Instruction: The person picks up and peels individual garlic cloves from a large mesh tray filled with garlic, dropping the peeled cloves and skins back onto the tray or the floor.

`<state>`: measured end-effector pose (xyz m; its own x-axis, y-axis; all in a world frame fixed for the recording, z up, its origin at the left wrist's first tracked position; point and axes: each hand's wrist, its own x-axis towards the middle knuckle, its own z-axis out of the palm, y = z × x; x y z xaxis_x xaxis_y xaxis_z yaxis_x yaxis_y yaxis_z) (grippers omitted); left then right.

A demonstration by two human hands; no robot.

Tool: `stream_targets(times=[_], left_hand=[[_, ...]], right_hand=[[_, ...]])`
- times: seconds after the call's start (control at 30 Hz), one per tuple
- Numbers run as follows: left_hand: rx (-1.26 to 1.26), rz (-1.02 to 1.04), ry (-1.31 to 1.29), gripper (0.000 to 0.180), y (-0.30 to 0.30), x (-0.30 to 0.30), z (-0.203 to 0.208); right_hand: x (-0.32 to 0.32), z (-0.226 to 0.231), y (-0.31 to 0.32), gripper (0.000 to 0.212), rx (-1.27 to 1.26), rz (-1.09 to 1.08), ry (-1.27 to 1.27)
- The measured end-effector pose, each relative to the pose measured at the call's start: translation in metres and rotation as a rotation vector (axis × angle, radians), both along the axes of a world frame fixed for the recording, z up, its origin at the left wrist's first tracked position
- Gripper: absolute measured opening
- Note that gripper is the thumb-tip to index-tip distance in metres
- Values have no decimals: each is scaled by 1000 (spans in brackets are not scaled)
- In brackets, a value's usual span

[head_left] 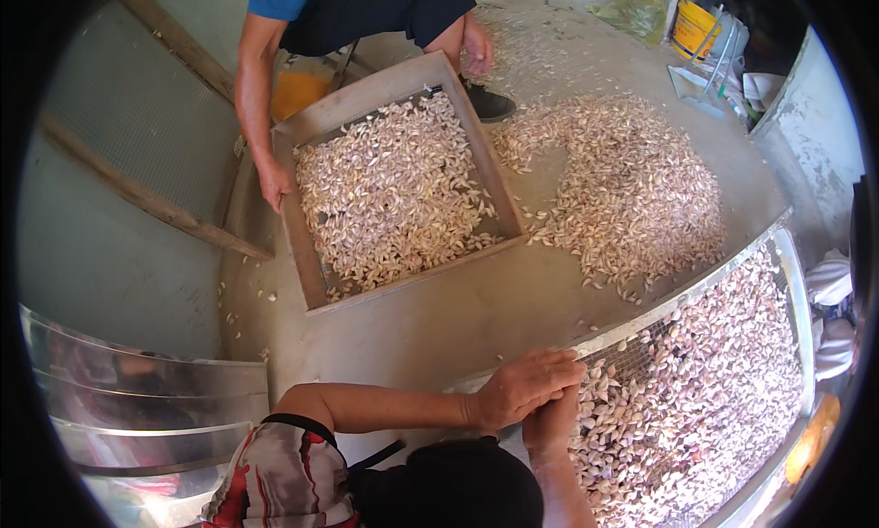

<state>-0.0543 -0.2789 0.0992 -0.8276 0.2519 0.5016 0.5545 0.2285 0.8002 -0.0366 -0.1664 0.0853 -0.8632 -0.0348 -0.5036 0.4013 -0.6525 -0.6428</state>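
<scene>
My left hand [522,391] lies across my right hand [554,423], its fingers together and curled over the right hand's fingers. The right hand's fingers are mostly hidden beneath it. Both hands are at the near-left corner of a metal-framed mesh screen [682,304], close to its rim. Loose garlic cloves [687,400] cover most of that mesh. Across from me, a person in a blue top and dark shorts grips a wooden-framed sieve [412,288] by its side with one hand [273,182]. More garlic cloves [385,198] fill it.
A pile of garlic cloves [632,185] lies on the concrete floor [403,336]. A yellow bucket [693,31] and a long-handled dustpan [696,90] stand at the far right. Wooden-framed mesh panels [146,116] lean at the left, above shiny curved metal sheets [165,400].
</scene>
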Motion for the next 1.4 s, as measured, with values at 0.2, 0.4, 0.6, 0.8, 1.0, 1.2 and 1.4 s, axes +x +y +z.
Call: stream_targets(times=[0.2,0.4,0.6,0.8,1.0,1.2,1.4], left_hand=[[-306,123,-143,47,-52,-23,-2],[-692,799,-453,69,-240,-106,-90],[-807,1005,-1067,99,-310,-157,-144],[-733,1041,-1062,99,-349,-200,-187],[-1035,669,-453,82,-290,-185,-199],[-1309,220,-390,75,-333,-84,-180],[-1049,838,-440,77,-408,-85,-202]], right_hand=[[-59,-24,29,25,1216,380,820],[-79,-38,-6,22,1471,448,1034],[-84,-46,-2,23,1546,489,1012],[-88,-50,-9,23,1489,511,988],[-90,-56,-7,28,1497,556,993],[-91,-53,-10,25,1537,581,985],[-90,-58,-14,24,1566,589,972]])
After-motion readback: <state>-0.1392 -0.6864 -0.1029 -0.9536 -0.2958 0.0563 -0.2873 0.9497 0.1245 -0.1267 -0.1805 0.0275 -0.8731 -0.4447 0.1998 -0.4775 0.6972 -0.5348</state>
